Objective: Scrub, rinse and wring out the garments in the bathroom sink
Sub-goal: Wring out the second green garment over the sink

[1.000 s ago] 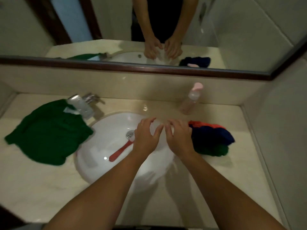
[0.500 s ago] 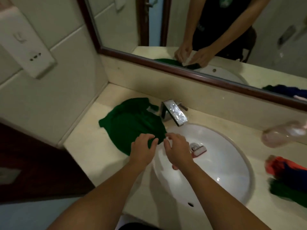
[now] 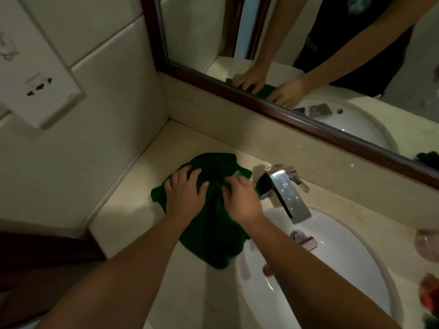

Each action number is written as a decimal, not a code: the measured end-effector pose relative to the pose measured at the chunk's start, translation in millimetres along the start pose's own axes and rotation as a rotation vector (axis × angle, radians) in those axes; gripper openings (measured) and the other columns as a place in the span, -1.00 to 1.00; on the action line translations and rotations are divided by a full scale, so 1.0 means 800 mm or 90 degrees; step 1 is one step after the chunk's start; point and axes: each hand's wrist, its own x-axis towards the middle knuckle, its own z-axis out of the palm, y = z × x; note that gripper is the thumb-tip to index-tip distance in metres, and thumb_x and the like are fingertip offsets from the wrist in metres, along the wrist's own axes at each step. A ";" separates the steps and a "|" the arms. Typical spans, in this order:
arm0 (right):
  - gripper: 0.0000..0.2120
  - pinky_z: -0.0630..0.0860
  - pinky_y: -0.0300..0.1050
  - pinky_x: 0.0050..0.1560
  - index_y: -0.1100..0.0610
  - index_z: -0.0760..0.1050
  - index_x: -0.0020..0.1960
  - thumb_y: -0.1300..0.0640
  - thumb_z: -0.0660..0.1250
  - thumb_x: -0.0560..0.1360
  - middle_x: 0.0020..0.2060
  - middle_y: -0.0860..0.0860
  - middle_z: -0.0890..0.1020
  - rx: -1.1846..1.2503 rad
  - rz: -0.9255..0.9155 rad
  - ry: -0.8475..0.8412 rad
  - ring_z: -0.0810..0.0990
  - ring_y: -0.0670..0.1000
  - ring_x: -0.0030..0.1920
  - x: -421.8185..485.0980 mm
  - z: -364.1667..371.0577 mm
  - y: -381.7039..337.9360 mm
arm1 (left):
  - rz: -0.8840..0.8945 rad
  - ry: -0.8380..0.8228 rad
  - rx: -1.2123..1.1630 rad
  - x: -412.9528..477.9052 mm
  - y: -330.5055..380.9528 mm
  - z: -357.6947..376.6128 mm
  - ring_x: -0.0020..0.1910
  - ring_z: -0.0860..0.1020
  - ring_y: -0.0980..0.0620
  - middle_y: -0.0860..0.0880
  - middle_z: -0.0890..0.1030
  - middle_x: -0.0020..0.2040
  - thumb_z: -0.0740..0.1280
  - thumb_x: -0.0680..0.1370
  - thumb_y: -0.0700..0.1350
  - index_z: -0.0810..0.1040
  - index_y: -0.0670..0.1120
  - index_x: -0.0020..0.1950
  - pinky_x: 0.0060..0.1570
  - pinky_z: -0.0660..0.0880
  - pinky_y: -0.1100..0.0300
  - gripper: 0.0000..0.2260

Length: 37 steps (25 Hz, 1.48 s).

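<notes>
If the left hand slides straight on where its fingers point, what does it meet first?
The left hand would likely cross the rest of the garment, then bare counter, and hit the wall below the mirror; depth is unclear.

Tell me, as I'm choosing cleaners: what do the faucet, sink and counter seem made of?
Faucet: likely chromed metal, going by its mirror-bright glints. Sink: glazed white ceramic by its look, with glossy highlights. Counter: polished beige stone, perhaps marble or an imitation; it has a soft sheen.
</notes>
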 end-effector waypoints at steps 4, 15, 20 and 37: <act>-0.51 0.49 0.17 0.27 0.20 0.43 0.36 -0.15 0.26 0.63 0.25 0.22 0.53 -0.079 0.098 -0.050 0.48 0.25 0.30 0.065 0.004 -0.006 | -0.035 -0.037 0.032 0.045 -0.014 0.010 0.38 0.37 -0.21 -0.16 0.43 0.43 0.17 0.66 0.17 0.36 -0.03 0.53 0.35 0.24 -0.16 -0.51; -0.89 0.45 -0.29 0.03 0.12 0.61 0.05 0.26 0.45 0.54 -0.03 0.04 0.57 0.224 0.108 0.069 0.58 -0.03 -0.07 0.034 0.002 0.016 | -0.098 0.014 -0.133 0.049 -0.014 0.013 0.20 0.46 -0.16 -0.13 0.52 0.22 0.29 0.60 0.23 0.52 -0.09 0.29 0.22 0.35 -0.07 -0.55; -0.84 0.47 -0.28 -0.03 0.09 0.60 -0.04 0.31 0.49 0.49 -0.11 0.03 0.56 0.222 0.101 0.065 0.53 -0.11 -0.20 0.001 -0.003 0.023 | -0.124 -0.017 -0.128 0.025 -0.010 -0.004 -0.08 0.58 -0.08 -0.11 0.63 0.01 0.22 0.63 0.24 0.60 -0.10 0.13 -0.04 0.50 0.05 -0.57; -0.48 0.17 0.19 0.50 -0.24 0.33 0.54 -0.16 0.32 0.60 0.54 -0.04 0.29 -0.003 -0.041 -0.133 0.18 0.12 0.52 -0.042 -0.008 0.004 | -0.075 -0.065 -0.360 -0.091 0.000 -0.036 -0.29 0.51 0.00 -0.05 0.53 -0.30 0.20 0.70 0.02 0.49 -0.15 -0.18 -0.27 0.38 0.15 -0.66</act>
